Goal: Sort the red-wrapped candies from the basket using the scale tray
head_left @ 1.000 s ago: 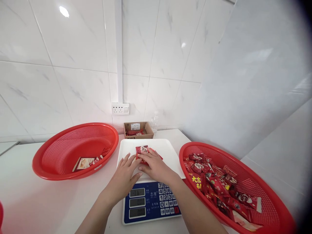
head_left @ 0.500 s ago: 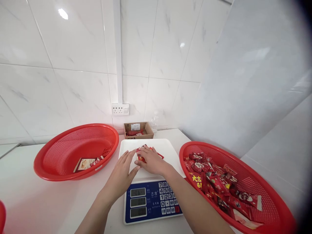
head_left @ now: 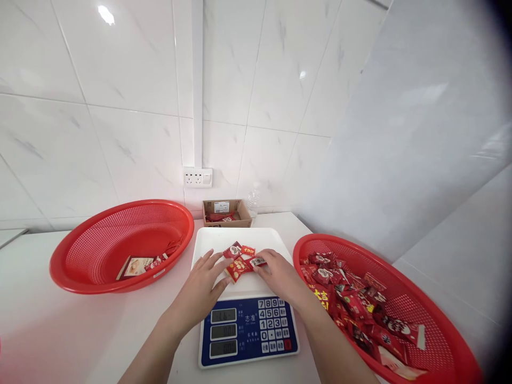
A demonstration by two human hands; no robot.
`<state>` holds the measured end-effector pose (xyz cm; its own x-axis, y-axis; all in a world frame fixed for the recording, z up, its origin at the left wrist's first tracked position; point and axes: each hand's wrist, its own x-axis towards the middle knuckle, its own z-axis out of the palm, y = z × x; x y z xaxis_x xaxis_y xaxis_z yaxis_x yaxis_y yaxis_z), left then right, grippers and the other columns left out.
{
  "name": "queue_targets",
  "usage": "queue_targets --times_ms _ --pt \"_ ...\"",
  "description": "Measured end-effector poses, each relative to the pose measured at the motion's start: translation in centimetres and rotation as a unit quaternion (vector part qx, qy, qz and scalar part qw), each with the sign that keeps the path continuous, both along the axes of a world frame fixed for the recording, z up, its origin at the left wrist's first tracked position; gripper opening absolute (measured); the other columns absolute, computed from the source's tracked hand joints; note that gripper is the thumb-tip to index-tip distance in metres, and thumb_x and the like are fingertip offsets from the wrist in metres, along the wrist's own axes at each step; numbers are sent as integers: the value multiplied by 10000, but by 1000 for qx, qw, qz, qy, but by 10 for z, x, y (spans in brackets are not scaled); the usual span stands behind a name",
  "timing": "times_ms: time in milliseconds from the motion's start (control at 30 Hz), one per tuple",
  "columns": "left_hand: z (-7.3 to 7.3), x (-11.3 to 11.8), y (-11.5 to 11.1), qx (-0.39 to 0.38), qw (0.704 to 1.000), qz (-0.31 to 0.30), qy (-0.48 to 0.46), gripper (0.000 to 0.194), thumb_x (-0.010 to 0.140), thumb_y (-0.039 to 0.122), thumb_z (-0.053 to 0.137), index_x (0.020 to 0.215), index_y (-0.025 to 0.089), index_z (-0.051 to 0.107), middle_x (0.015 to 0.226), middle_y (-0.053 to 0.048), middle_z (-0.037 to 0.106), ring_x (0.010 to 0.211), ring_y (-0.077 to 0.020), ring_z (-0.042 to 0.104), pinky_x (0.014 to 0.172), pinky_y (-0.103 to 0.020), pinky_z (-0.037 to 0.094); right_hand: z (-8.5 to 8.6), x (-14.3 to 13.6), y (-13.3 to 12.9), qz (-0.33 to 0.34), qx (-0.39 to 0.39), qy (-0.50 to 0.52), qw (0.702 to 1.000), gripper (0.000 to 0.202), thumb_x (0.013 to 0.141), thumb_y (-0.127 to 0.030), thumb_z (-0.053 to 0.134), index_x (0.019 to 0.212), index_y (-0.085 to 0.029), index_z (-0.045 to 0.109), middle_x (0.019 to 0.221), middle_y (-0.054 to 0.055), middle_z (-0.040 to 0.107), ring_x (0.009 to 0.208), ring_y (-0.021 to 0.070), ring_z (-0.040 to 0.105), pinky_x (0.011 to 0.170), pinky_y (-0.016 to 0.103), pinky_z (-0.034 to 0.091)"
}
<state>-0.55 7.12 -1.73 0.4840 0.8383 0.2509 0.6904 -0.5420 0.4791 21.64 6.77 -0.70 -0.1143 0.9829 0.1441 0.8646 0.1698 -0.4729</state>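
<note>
Several small red snack packets (head_left: 238,266) lie together on the white pan (head_left: 208,238) of a digital scale. My left hand (head_left: 202,284) is over the pan's left side, fingers stretched and apart, the fingertips at the edge of the packets. On the right, my right hand (head_left: 280,276) has its thumb and fingers closed around the end of a red packet (head_left: 258,261) with a white label. Below the pan is the scale's blue panel (head_left: 250,333) with three displays and a keypad; the digits are hard to read.
To the right, a red mesh basket (head_left: 440,314) holds many red packets. Another red basket (head_left: 120,224) at left holds a few packets and a card. Behind the scale are an open cardboard box (head_left: 242,213) and a clear plastic bottle (head_left: 254,200), near the tiled wall.
My right hand has moved right, off the middle of the packets, uncovering them. The packets now lie more spread out. My left hand stays nearly in place.
</note>
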Motion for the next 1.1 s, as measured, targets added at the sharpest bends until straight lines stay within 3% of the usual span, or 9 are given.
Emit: queue_targets --times_ms 133,333,567,733,900,1100 --pt "-1 3 -2 -6 999 -29 29 338 909 274 445 1211 327 587 1416 -55 459 1374 -331 269 1042 -563 353 -6 0 1 -11 -10 -16 1000 271 859 -213 508 1114 -195 596 1187 62 591 1120 213 533 907 300 415" --pt "0 5 -4 -11 998 -32 49 335 906 241 454 1203 330 583 1402 -45 470 1365 -329 290 1053 -566 338 -6 -5 9 -44 -4 -58 997 299 875 -236 504 1159 -200 590 1151 87 620 1053 252 564 877 347 400" --pt "0 10 -7 13 998 -57 36 335 883 182 476 1172 306 590 1261 -71 548 1253 -303 429 1001 -544 401 -7 -5 14 -41 6 -82 996 208 854 -185 523 1054 -193 579 1086 53 644 1033 214 558 853 298 386" --pt "-1 13 -12 11 998 -56 22 357 872 182 496 1203 294 569 1169 -78 553 1119 -269 510 934 -481 463 -5 -2 13 -75 9 -106 991 171 871 -254 515 1008 -182 589 992 92 646 947 259 566 783 340 375" --pt "-3 16 -11 16 998 -57 22 369 883 214 500 1247 255 543 1217 -89 563 1170 -271 489 970 -479 440 -4 -1 11 -76 10 -109 991 178 875 -274 513 1018 -199 588 966 78 646 917 235 576 753 311 370" --pt "-3 16 -10 -7 997 -55 49 436 911 350 473 1334 243 472 1380 -81 500 1328 -303 355 1052 -547 345 -7 -5 11 -55 15 -95 994 231 881 -268 497 1068 -202 615 949 72 662 899 229 595 742 308 403"
